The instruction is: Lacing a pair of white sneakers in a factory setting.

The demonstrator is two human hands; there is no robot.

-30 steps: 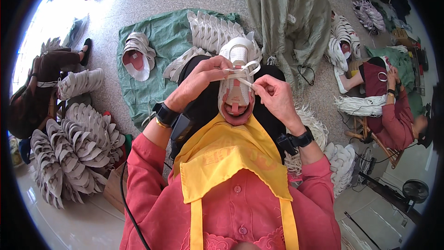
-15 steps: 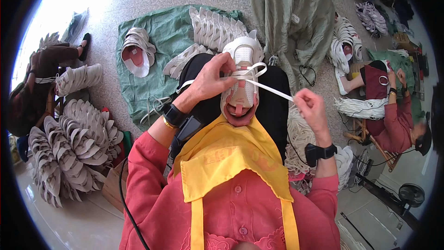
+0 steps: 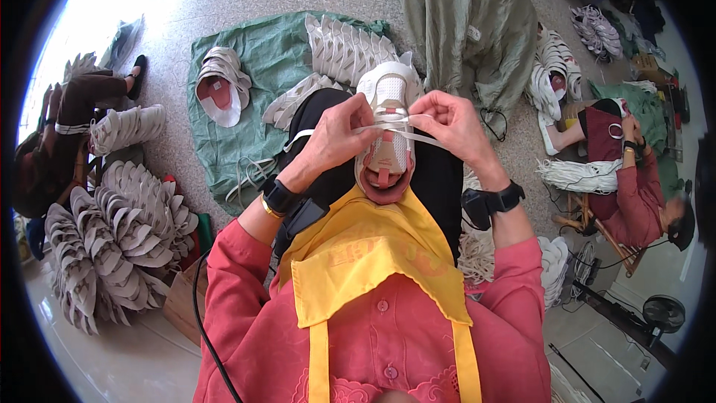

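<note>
Right now a white shoe [image 3: 388, 123] with a pink lining rests toe-away on the person's dark lap, just beyond the yellow apron [image 3: 373, 254]. Both hands are closed on a flat white lace [image 3: 373, 128] stretched across its upper — the left hand [image 3: 335, 134] pinching it at the shoe's left edge, the right hand [image 3: 451, 123] at its right. Left of the shoe, a green sheet [image 3: 253, 82] carries more white shoe uppers [image 3: 347, 48].
</note>
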